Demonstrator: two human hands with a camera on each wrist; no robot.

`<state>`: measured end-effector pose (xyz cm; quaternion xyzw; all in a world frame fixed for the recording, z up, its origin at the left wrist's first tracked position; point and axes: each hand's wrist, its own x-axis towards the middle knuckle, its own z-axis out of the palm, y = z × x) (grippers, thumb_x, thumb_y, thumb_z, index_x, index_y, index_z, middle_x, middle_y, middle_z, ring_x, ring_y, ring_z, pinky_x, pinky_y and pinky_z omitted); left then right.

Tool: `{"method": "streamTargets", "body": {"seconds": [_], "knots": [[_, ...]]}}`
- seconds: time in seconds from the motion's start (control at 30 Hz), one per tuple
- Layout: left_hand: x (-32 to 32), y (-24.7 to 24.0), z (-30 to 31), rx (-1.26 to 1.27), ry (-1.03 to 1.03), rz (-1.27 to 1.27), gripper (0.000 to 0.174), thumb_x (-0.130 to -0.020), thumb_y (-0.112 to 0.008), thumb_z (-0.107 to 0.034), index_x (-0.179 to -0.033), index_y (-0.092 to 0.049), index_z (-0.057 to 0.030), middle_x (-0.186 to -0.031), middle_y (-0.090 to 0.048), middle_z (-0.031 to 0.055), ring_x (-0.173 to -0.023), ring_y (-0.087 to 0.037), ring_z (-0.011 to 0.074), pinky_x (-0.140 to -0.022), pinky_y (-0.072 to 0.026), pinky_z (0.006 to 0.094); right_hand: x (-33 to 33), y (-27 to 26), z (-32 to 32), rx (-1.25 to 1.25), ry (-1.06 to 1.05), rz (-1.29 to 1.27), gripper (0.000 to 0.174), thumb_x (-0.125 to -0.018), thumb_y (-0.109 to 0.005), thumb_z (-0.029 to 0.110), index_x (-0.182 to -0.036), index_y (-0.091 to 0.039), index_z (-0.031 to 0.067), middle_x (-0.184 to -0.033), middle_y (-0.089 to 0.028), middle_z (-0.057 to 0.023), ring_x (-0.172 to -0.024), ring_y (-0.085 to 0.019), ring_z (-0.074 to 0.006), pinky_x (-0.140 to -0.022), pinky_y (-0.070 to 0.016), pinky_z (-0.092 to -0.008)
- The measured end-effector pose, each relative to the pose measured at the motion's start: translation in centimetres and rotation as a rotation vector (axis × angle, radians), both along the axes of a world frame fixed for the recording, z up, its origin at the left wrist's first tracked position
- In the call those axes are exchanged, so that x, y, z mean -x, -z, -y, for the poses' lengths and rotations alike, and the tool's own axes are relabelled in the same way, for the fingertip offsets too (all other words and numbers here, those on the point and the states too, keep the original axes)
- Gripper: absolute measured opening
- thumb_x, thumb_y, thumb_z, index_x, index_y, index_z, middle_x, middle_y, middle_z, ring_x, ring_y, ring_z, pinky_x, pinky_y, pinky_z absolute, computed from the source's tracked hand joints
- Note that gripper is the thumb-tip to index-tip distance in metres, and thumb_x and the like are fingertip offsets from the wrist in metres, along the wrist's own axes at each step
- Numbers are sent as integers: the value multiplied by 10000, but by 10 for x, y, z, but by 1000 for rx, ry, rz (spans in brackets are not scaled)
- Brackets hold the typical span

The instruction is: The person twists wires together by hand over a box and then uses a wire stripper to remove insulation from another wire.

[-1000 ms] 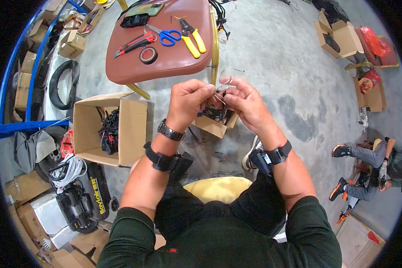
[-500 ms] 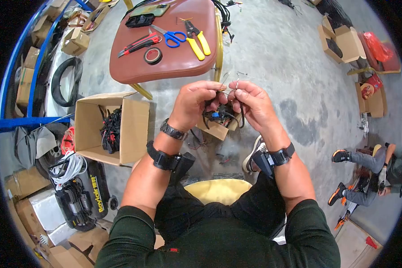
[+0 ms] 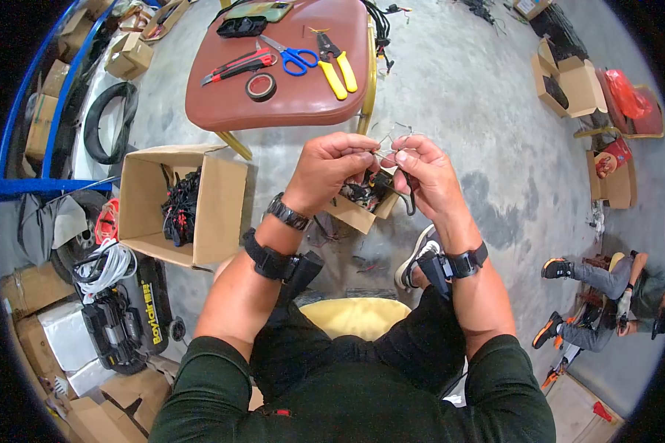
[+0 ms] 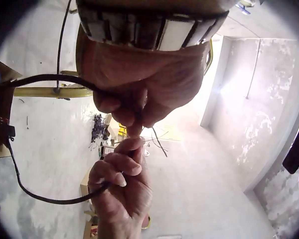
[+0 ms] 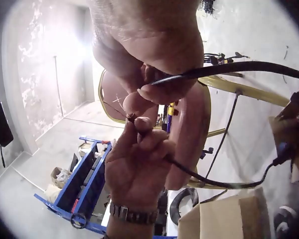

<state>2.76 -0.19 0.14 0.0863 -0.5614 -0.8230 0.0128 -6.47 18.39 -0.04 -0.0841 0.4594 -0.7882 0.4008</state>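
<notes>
Both hands meet over a small open carton (image 3: 353, 214) of cable parts. My left hand (image 3: 331, 164) pinches a black cable near its stripped end; in the left wrist view this cable (image 4: 50, 77) runs off to the side. My right hand (image 3: 432, 176) grips a second black cable (image 3: 410, 198), which curves below the palm and shows thick in the right wrist view (image 5: 229, 67). Thin bare wires (image 3: 386, 140) stick up between the fingertips, which nearly touch. The fingers hide where the wires meet.
On the brown chair seat (image 3: 273, 111) lie yellow-handled wire strippers (image 3: 337, 70), blue scissors (image 3: 297, 62), a red utility knife (image 3: 238, 66) and a tape roll (image 3: 261, 87). A box of cables (image 3: 222, 210) stands left. Another person (image 3: 605, 284) sits at right.
My fingertips, bunched together at first, drew slightly apart and are close again. The black cable under my right hand has come into sight. The head view has shifted a little.
</notes>
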Motion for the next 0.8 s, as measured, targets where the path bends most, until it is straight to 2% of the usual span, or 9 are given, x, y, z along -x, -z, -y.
{"method": "streamTargets", "body": {"seconds": [0.2, 0.3, 0.6, 0.8], "knots": [[-1, 0, 0, 55, -23, 4, 192, -872, -660, -34, -1063, -667, -10, -858, -702, 53, -667, -586, 65, -585, -460, 189, 0, 4, 0, -21, -2, -81, 177, -906, -637, 81, -1077, -600, 50, -905, -702, -128, -569, -590, -97, -481, -426, -186], [-1, -3, -4, 30, -52, 2, 180, -865, -662, -29, -1042, -677, 5, -826, -696, 43, -655, -580, 56, -575, -461, 192, -1, 2, 0, -52, 8, -78, 203, -914, -627, 86, -1108, -585, 44, -920, -699, -128, -588, -595, -100, -490, -428, -194], [0, 1, -5, 71, -63, -7, 189, -859, -654, -17, -1043, -676, 22, -847, -698, 43, -684, -594, 57, -597, -486, 208, -5, -2, 3, -98, -10, -113, 241, -943, -578, 90, -1164, -554, -1, -983, -686, -131, -693, -625, -118, -657, -523, -234], [0, -2, -6, 99, -30, 24, 198, -858, -653, -31, -1044, -691, 25, -862, -700, 30, -701, -598, 56, -612, -491, 207, -3, 1, 2, -72, -29, -89, 233, -945, -572, 94, -1155, -555, -6, -942, -673, -95, -686, -601, -103, -643, -510, -230]]}}
